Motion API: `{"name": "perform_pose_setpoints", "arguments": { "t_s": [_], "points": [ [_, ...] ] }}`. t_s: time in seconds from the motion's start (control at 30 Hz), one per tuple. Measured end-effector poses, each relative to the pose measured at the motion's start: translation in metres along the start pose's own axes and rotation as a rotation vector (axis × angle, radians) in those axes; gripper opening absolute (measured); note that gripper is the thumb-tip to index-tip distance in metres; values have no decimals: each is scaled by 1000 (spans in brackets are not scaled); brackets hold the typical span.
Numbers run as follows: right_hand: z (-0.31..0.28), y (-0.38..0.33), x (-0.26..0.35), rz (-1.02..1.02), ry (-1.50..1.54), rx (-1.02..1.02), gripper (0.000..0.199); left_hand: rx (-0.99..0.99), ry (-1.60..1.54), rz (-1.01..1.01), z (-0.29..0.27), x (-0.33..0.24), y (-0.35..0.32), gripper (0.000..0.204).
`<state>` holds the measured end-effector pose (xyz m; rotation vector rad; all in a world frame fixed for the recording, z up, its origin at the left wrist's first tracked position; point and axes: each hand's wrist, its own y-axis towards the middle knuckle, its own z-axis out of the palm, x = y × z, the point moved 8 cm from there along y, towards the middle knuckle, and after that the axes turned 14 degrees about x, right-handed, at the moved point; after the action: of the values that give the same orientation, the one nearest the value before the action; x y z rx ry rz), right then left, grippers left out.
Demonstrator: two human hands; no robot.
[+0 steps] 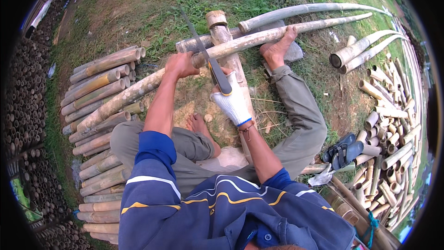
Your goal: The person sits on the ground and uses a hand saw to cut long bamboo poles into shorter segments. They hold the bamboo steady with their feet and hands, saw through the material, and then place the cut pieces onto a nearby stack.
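A long bamboo pole [134,85] runs slantwise in front of me, resting across a pale bamboo support [233,60]. My bare left hand [179,66] is wrapped round the pole just left of the saw blade. In a white knit glove, my right hand [230,97] grips the dark handle of a hand saw [220,79]. The saw's thin blade [193,30] points away from me and crosses the pole right beside my left hand. Farther right, my bare foot [279,48] presses on top of the pole. Whether the blade has cut into the bamboo I cannot tell.
Cut bamboo lengths [99,180] are stacked along my left. A loose heap of short pieces [393,157] lies at the right, near dark sandals [343,152]. Longer poles [300,10] stretch off at the far right. A grey stone [293,53] sits by my foot.
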<state>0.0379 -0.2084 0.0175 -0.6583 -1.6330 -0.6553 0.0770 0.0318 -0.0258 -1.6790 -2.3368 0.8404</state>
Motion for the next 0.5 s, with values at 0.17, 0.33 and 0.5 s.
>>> {"name": "perform_pose_setpoints", "arguments": {
  "t_s": [0.17,0.33,0.5],
  "points": [
    [-6,-5,5,55,-146,-5,62,26,7,74,-1,-7,1,88],
    [-29,-210,49,384,-144,71,59,63,-23,48,-1,-6,1,91],
    [-35,-188,44,366,-68,58,59,11,-11,24,-5,-9,-2,90]
  ]
}}
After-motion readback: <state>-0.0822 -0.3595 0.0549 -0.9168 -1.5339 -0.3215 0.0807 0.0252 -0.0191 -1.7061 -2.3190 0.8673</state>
